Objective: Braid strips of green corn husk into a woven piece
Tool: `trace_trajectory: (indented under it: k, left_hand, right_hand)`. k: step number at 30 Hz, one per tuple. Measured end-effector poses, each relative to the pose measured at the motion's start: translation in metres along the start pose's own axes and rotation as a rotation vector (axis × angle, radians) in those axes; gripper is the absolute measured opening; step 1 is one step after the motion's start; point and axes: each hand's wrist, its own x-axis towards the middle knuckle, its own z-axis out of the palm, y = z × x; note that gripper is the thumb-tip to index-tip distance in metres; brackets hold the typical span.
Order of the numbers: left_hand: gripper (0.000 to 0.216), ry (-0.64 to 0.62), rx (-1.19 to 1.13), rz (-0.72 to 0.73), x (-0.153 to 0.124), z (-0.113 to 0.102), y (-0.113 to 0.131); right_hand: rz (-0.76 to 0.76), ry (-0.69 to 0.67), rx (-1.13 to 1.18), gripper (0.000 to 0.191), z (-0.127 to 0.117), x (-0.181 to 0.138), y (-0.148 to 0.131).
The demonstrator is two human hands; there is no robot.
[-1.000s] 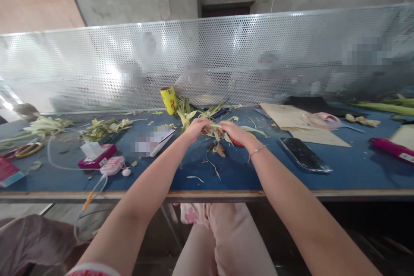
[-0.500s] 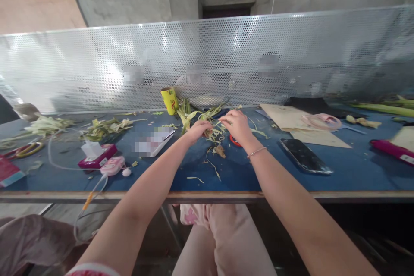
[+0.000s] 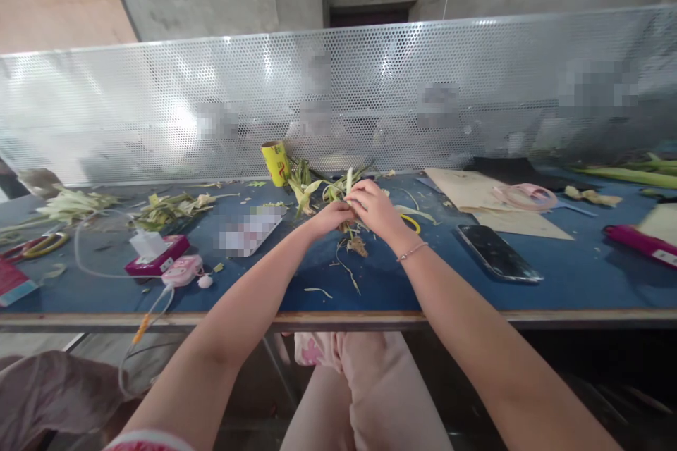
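My left hand (image 3: pixel 332 217) and my right hand (image 3: pixel 374 208) meet above the middle of the table, fingers pinched close together. A pale green leaf strip (image 3: pixel 349 180) sticks up from between the fingertips; its lower end is hidden. Behind the hands lies a heap of long, partly dried leaves (image 3: pixel 304 194). Under them on the tabletop are a brown dried scrap (image 3: pixel 358 246) and thin fibres. Beside my right wrist shows a yellow loop (image 3: pixel 411 223) that looks like a scissor handle, mostly covered.
A yellow tube (image 3: pixel 275 163) stands by the perforated metal screen (image 3: pixel 360 99). To the right lie a phone (image 3: pixel 497 254), brown paper (image 3: pixel 460 190) and a pink ring-shaped item (image 3: pixel 526 197). Leftward are a flat packet (image 3: pixel 251 231), a purple box (image 3: pixel 159 257) with a cable, and scissors (image 3: pixel 45 245).
My right hand has moved left against my left hand. The pale strip now points upward between them. Beside the right wrist, a yellow loop shows where an orange one showed before.
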Motion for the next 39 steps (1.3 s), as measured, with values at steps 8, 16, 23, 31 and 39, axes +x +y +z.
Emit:
trace_trajectory:
  k: [8, 16, 23, 31, 39]
  left_hand:
    - [0.002, 0.025, -0.235, -0.068, -0.002, 0.000, -0.002]
    - [0.021, -0.037, -0.548, -0.160, -0.005, -0.002, 0.007]
    - [0.028, -0.049, -0.500, -0.163, -0.003, 0.004, 0.002]
    - [0.043, -0.039, -0.592, -0.195, -0.002, 0.001, 0.003]
    - [0.036, 0.110, -0.509, -0.158, 0.003, 0.003, 0.003]
  right_hand:
    - [0.134, -0.052, 0.139, 0.025, 0.005, 0.002, -0.003]
    - [0.286, -0.074, 0.225, 0.024, 0.007, 0.003, 0.001]
    - [0.185, -0.049, 0.015, 0.029, 0.004, 0.002, 0.000]
    - [0.174, -0.064, 0.038, 0.053, 0.005, -0.001, -0.007]
    - [0.557, -0.017, 0.214, 0.028, 0.002, 0.004, 0.005]
